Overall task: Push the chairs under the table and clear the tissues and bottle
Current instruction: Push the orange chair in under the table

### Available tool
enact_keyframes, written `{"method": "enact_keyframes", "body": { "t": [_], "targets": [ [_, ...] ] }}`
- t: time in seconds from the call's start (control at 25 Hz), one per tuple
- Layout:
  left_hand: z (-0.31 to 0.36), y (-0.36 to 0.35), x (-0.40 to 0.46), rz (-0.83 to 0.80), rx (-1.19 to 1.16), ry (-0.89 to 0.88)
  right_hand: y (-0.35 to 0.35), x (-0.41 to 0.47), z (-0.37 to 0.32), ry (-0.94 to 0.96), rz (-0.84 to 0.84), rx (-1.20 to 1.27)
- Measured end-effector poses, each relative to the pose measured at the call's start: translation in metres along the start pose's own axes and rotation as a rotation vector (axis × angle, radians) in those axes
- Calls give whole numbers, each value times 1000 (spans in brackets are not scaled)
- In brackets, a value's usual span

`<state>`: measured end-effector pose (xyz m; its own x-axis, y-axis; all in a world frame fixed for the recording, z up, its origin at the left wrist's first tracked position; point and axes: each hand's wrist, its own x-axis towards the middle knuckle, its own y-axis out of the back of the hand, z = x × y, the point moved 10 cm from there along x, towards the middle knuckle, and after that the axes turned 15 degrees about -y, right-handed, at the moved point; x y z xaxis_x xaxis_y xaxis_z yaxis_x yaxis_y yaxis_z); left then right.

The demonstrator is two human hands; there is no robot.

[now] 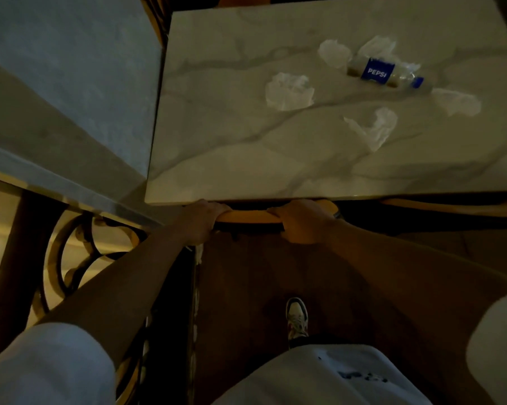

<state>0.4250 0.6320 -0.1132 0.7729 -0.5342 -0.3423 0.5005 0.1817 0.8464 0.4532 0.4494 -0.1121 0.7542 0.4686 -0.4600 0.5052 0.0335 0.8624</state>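
Both hands (248, 220) grip chair's top rail (246, 217); bottle (385, 73) beyond reads "PEPSI".

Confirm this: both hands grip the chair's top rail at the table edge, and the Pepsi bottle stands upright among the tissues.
Wrong on the bottle. The head view shows the Pepsi bottle lying on its side among the tissues. The rest holds: left hand and right hand grip the chair's top rail at the table edge.
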Motion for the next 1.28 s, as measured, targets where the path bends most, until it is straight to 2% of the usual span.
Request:
{"method": "enact_keyframes", "body": {
  "t": [0.2, 0.32, 0.52, 0.6, 0.76, 0.88, 1.0, 1.12, 1.28],
  "targets": [
    [1, 2, -3, 44, 20, 29, -3, 3, 1, 2, -6, 6],
    [3, 0, -4, 3, 8, 62, -6, 1, 5, -16, -2, 23],
    [10, 3, -11, -63, -43, 160, 1, -9, -1, 79, -21, 96],
    [21, 7, -17, -44, -77, 207, 6, -17, -3, 81, -19, 63],
    [60, 20, -17, 93, -33, 176, 32, -48, 0, 73, 197, 170],
    [101, 18, -11, 105, 11, 121, 34, -84, 24, -23, 317, 221],
    [164, 12, 4, 126, 81, -16, 7, -130, 54, -182, 324, 212],
    [223, 7, 17, 202, 5, -99, -16, -179, 86, -324, 304, 260],
    [294, -49, 47, 32, -39, -179, -57, -255, 148, -512, 286, 303]
  ]
}}
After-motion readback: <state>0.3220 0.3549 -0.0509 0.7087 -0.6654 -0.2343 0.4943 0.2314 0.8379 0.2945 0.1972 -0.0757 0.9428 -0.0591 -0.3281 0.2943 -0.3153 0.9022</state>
